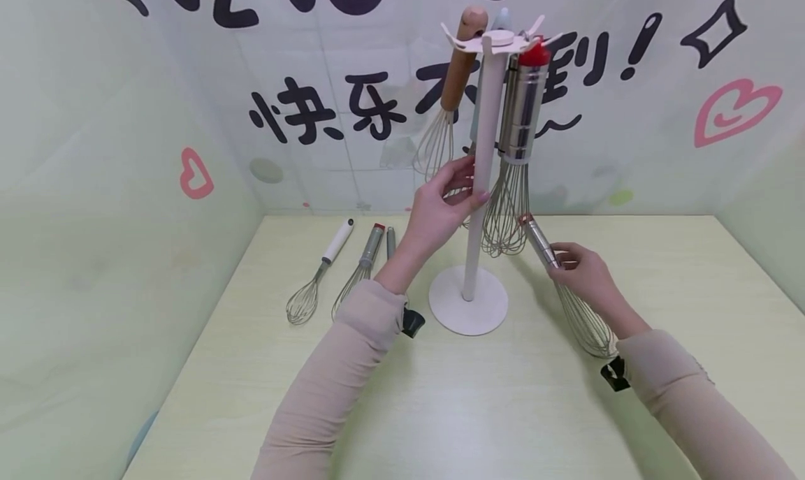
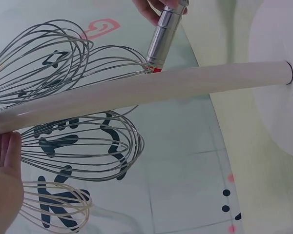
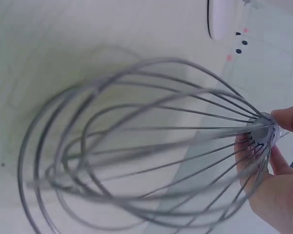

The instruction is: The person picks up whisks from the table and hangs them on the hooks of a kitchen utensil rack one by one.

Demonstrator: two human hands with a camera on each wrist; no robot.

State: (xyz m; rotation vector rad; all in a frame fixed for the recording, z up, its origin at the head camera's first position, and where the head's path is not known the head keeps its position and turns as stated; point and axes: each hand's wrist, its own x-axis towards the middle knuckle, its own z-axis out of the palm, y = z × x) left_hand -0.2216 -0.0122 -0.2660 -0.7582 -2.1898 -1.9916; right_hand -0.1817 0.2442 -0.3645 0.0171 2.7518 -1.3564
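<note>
My left hand (image 1: pixel 434 213) grips the pole of a white rotating-style rack (image 1: pixel 486 134), thumb in front and fingers on its far left side. Whisks hang from the rack's top hooks: one with a brown wooden handle (image 1: pixel 458 75), one with a thick steel handle and red end (image 1: pixel 527 110), and others partly hidden behind the pole. To the right of the rack, my right hand (image 1: pixel 585 274) holds a steel balloon whisk (image 1: pixel 539 239) by the lower handle. Its red-tipped end points up toward the rack, and its wire loops (image 3: pixel 136 131) slant down toward the table.
On the pale table (image 1: pixel 402 410), left of the rack, lie a white-handled whisk (image 1: pixel 337 241), a grey-handled whisk with a red end (image 1: pixel 372 246) and a thin grey handle (image 1: pixel 391 241) partly behind my left arm. A printed cloth backdrop (image 1: pixel 358 172) stands behind.
</note>
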